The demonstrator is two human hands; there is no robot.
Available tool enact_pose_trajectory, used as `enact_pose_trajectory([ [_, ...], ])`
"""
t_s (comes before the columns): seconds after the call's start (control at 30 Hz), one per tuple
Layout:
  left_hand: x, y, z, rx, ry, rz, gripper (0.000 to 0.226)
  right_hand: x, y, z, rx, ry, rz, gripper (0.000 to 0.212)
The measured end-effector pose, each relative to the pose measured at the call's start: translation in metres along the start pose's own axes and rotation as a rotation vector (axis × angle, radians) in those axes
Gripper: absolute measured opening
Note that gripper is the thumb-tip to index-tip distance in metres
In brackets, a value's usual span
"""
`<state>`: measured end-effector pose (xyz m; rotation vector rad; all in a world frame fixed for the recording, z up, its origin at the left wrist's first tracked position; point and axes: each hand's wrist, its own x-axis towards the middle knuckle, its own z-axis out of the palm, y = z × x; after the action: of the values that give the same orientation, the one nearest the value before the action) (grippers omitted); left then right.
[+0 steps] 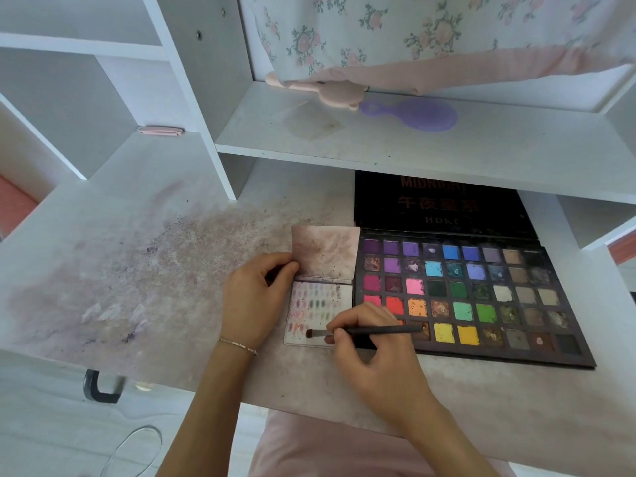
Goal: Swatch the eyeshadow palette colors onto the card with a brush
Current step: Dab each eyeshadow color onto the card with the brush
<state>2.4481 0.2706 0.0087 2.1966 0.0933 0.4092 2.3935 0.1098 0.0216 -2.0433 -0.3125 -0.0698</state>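
Eyeshadow palette (pixel 471 294) lies open on the tabletop (pixel 144 270), just right of the card (pixel 318 313). My right hand (pixel 371 342) pinches the brush (pixel 364 331), its bristles touching the card's lower edge among rows of swatches. My left hand (pixel 254 297) has its fingers curled around the card's raised flap (pixel 325 251), pinching its left edge.

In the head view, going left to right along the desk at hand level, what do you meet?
Dark U-shaped handle on the desk's front edge → left hand, fingers curled on the card's raised flap → white swatch card with smudged colour rows → right hand pinching the thin black brush → large multicolour eyeshadow palette.
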Motion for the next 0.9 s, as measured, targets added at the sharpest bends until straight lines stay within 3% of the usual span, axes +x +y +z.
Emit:
enact_pose_trajectory([
  [0.2,0.000,-0.001,-0.001,0.006,-0.006,-0.011,0.011,-0.006,0.006,-0.009,0.212,0.181,-0.064,0.016],
  [0.47,0.000,-0.001,-0.001,0.007,-0.007,-0.027,0.012,-0.016,0.022,-0.049,0.126,0.325,-0.027,0.014],
  [0.7,0.000,-0.003,-0.001,0.016,-0.012,-0.028,0.012,-0.030,0.039,-0.083,-0.043,0.510,0.143,0.022],
  [0.9,-0.001,-0.002,0.000,0.021,-0.014,-0.047,0.012,-0.034,0.049,-0.097,-0.146,0.485,0.152,0.018],
])
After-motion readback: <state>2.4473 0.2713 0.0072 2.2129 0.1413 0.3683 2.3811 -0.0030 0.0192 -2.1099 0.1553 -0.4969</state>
